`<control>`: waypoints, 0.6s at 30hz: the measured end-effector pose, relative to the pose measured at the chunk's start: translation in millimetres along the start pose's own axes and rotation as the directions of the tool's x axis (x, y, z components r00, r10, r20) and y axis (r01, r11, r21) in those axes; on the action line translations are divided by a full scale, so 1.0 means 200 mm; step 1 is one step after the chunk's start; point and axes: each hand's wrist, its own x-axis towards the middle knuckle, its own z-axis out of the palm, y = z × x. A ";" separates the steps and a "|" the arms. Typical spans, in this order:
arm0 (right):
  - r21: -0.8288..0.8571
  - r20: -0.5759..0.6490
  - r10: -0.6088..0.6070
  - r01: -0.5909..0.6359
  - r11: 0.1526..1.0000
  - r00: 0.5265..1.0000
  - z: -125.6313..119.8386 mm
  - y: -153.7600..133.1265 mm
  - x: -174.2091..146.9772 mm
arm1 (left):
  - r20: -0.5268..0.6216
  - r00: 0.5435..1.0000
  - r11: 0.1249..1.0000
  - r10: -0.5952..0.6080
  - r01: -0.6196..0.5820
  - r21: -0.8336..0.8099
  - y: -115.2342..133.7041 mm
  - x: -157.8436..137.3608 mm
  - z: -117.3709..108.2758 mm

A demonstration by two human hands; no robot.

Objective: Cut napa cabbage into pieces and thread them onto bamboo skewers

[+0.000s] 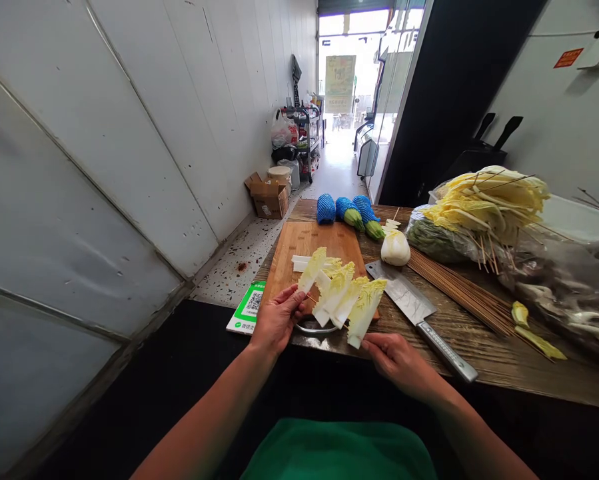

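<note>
Napa cabbage leaf pieces (338,293) hang side by side on a thin skewer held above the near end of the wooden cutting board (284,260). My left hand (279,320) is closed at the skewer's left end, its fingers against a yellow-tipped leaf piece (311,268). At the other end, my right hand (394,358) pinches the white base of the rightmost leaf piece (366,308). More cut cabbage (300,264) lies on the board behind. To the right rests a cleaver (412,300), its handle toward me.
Skewered cabbage (489,200) is piled at the right, beside bare bamboo skewers (459,287) and a plastic bag (569,293). A cabbage stump (395,249) and zucchini (353,219) in blue netting sit beyond the board. A QR-code sign (246,310) stands left.
</note>
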 end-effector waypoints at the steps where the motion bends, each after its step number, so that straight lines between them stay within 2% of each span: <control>1: 0.003 0.004 0.005 -0.005 1.000 1.000 0.00 0.00 0.00 | -0.003 1.000 1.000 0.018 -0.018 0.014 0.00 0.00 0.00; 6: -0.016 0.005 0.046 -0.046 0.999 0.999 -0.01 0.01 0.00 | -0.016 0.999 0.997 0.050 -0.049 0.067 -0.01 -0.01 0.01; 18: -0.042 0.009 0.016 -0.015 0.999 1.000 -0.01 0.03 0.01 | -0.003 0.999 0.988 0.054 -0.053 0.147 -0.01 0.00 -0.01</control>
